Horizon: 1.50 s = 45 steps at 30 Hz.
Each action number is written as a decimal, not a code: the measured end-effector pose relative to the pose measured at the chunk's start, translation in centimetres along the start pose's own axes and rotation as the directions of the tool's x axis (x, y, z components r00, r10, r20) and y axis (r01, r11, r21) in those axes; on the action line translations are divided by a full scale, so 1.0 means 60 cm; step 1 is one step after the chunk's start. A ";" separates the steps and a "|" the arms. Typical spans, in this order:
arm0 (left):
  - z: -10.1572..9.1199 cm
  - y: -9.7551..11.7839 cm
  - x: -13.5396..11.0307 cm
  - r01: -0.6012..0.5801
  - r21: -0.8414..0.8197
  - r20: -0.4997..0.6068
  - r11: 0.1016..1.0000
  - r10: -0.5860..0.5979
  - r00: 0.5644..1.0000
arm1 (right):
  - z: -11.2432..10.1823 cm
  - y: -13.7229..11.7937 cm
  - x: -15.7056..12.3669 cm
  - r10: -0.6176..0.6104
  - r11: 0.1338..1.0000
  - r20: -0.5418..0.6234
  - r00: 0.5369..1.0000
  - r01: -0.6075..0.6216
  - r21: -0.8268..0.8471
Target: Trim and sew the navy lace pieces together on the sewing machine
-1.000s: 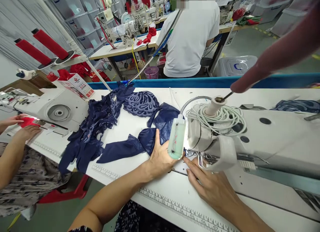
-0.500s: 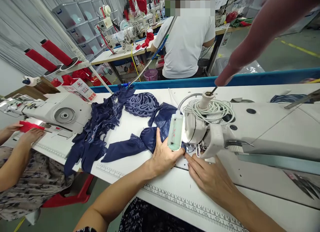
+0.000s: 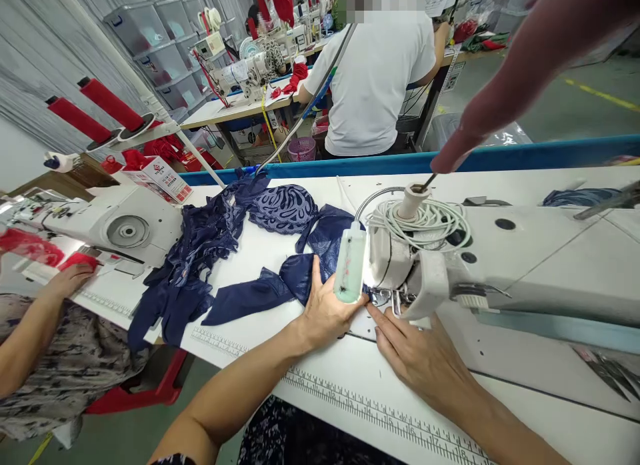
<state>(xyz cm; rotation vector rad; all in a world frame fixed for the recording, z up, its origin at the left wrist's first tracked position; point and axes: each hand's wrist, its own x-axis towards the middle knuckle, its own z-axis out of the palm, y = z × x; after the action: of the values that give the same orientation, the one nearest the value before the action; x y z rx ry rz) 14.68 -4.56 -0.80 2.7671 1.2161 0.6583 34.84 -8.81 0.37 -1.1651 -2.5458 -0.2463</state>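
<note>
A navy bra (image 3: 299, 275) lies partly under the sewing machine head (image 3: 393, 255), its edge by the presser foot (image 3: 397, 301). My left hand (image 3: 325, 311) grips the bra just left of the needle area, thumb pointing at the foot and index finger along the cup. Fingers stretched and lying low on the machine bed, my right hand (image 3: 407, 345) has its index fingertip at the fabric edge, close to my left thumb. A pale green lamp (image 3: 350, 265) hides part of the fabric and my left fingers. The needle point is hidden.
A heap of navy bra pieces (image 3: 200, 251) and a lace cup (image 3: 283, 209) lie to the left. Scissors-like metal tools (image 3: 605, 371) rest at the right. A co-worker's hand (image 3: 70, 278) is on red fabric at the left machine. Another person (image 3: 377, 85) sits ahead.
My hands and the bra stay almost in place, with the right hand shifting very slightly left. The left co-worker's red fabric has been lifted and spread. The person ahead has raised the right arm.
</note>
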 end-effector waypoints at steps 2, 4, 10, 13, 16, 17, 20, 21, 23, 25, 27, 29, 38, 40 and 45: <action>-0.001 0.001 0.002 0.036 -0.035 -0.012 0.999 -0.036 0.999 | 0.000 0.000 0.001 0.031 0.998 -0.015 0.999 -0.030 0.047; -0.002 0.000 0.005 0.069 -0.074 -0.016 0.995 -0.071 0.997 | 0.004 0.001 0.000 0.039 0.996 -0.017 0.999 -0.038 0.078; -0.009 -0.009 0.016 0.135 -0.162 0.046 0.978 -0.129 0.991 | 0.013 0.004 -0.008 -0.008 0.994 -0.062 0.998 0.015 0.107; -0.015 -0.011 0.020 0.142 -0.168 0.088 0.976 -0.128 0.988 | 0.014 0.005 -0.009 -0.006 0.995 -0.067 0.998 0.013 0.097; -0.020 -0.012 0.023 0.135 -0.173 0.118 0.976 -0.115 0.986 | 0.016 0.004 -0.010 -0.008 0.996 -0.072 0.997 0.014 0.090; -0.021 -0.012 0.023 0.136 -0.175 0.123 0.975 -0.116 0.986 | 0.016 0.003 -0.010 -0.010 0.996 -0.074 0.997 0.016 0.085; -0.023 -0.011 0.023 0.141 -0.179 0.120 0.974 -0.120 0.986 | 0.016 0.002 -0.009 -0.005 0.998 -0.076 0.997 0.010 0.064; -0.023 -0.011 0.023 0.137 -0.177 0.112 0.975 -0.118 0.987 | 0.015 0.001 -0.009 -0.002 0.998 -0.075 0.997 0.006 0.058; -0.023 -0.010 0.023 0.116 -0.168 0.097 0.979 -0.101 0.990 | 0.015 0.001 -0.008 0.006 0.998 -0.069 0.998 -0.002 0.057; -0.024 -0.009 0.024 0.087 -0.151 0.097 0.985 -0.072 0.993 | 0.015 0.001 -0.008 0.005 0.999 -0.070 0.998 -0.002 0.054; -0.025 -0.008 0.024 0.063 -0.130 0.113 0.989 -0.048 0.992 | 0.017 0.001 -0.009 -0.019 0.998 -0.084 0.996 0.023 0.052; -0.025 -0.008 0.025 0.051 -0.113 0.125 0.992 -0.037 0.991 | 0.019 0.002 -0.011 -0.025 0.997 -0.131 0.991 0.034 0.067; -0.017 -0.011 0.023 0.046 -0.107 0.112 0.993 -0.034 0.993 | 0.007 0.007 -0.002 -0.012 0.999 -0.095 0.995 0.017 0.044; -0.017 -0.011 0.022 0.045 -0.100 0.104 0.994 -0.035 0.994 | 0.004 0.005 0.002 -0.026 0.999 -0.075 0.997 0.029 0.034; -0.018 -0.009 0.018 -0.008 -0.030 0.100 1.000 0.010 0.995 | 0.004 0.002 0.004 -0.068 0.998 -0.070 0.995 0.069 0.012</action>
<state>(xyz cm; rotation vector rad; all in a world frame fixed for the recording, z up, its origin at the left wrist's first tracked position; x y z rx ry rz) 14.54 -3.55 0.45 2.7462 1.1653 0.5265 34.76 -8.48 0.26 -1.0472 -2.5249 -0.2797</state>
